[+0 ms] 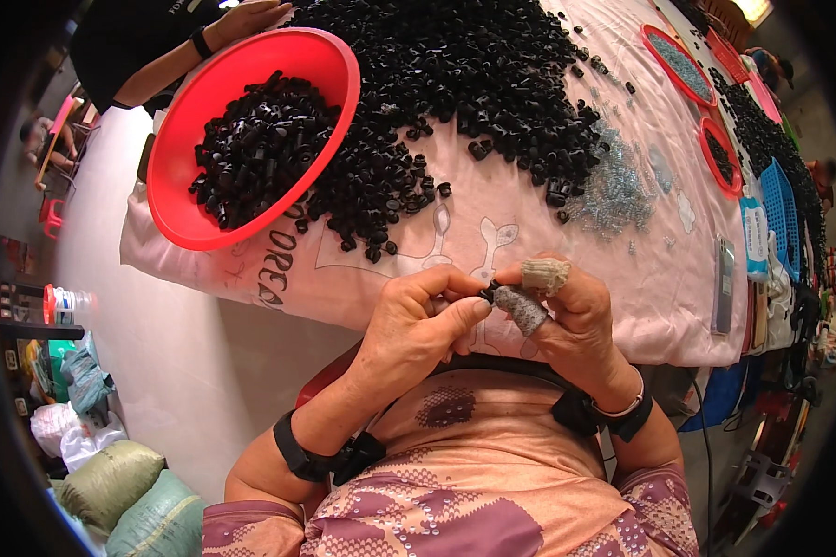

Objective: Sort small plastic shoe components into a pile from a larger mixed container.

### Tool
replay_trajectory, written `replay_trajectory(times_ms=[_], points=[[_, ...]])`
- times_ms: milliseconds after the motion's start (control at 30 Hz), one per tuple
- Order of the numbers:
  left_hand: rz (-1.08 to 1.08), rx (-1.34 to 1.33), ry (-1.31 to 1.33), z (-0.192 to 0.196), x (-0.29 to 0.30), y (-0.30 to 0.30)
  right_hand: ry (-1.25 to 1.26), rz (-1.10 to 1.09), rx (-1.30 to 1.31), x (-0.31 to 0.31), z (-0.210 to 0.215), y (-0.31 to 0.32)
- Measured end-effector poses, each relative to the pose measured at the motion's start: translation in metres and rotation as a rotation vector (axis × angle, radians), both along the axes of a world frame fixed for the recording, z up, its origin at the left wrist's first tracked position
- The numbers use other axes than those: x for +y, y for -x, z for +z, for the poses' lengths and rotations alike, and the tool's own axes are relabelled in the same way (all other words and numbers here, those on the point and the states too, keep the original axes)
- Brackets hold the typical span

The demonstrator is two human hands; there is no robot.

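Close in front of my body, over the near edge of the pink cloth (529, 223), my two hands meet fingertip to fingertip. My left hand (404, 320) is closed, its thumb and forefinger pinching a small black plastic piece (489, 291). From the other side, my right hand (581, 311) grips the same piece; grey knitted covers sit on its thumb and forefinger. Much of the piece is hidden by the fingers. Beyond my hands spreads a large heap of similar black plastic pieces (464, 74). To its right lie scattered tiny silvery springs (618, 190).
A red basin (344, 70) of black pieces tilts at the left, near a co-worker's arm (172, 70). On the right are red trays (653, 42), a phone (724, 288), a wipes pack (754, 237) and a blue basket (782, 218). Stuffed sacks (111, 483) stand on the floor, lower left.
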State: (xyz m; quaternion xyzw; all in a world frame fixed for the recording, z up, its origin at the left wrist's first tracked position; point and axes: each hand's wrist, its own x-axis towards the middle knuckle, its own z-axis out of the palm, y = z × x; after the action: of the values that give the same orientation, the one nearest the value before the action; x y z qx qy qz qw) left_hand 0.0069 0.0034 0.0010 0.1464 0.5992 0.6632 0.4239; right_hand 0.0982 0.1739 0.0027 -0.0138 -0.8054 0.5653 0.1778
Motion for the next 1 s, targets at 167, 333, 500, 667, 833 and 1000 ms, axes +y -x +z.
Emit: replay_trajectory(times_ms=[167, 333, 500, 667, 833, 1000], points=[[0.0, 0.004, 0.006, -0.002, 0.0, -0.001, -0.219, 0.026, 0.03, 0.004, 0.007, 0.002], [-0.019, 0.006, 0.013, -0.002, 0.0, -0.001, -0.22, 0.055, 0.028, 0.005, 0.005, 0.002], [-0.017, 0.032, 0.026, 0.0, 0.0, 0.0, -0.081, 0.063, -0.02, 0.003, -0.008, -0.001], [0.016, 0.025, 0.006, -0.001, 0.001, -0.002, 0.21, 0.028, -0.066, -0.003, -0.011, -0.001], [0.01, 0.006, -0.009, -0.002, 0.0, -0.001, 0.085, 0.018, -0.016, -0.002, -0.013, 0.0], [0.016, -0.019, -0.04, 0.0, 0.001, -0.001, -0.055, 0.042, 0.039, 0.001, -0.005, 0.0]])
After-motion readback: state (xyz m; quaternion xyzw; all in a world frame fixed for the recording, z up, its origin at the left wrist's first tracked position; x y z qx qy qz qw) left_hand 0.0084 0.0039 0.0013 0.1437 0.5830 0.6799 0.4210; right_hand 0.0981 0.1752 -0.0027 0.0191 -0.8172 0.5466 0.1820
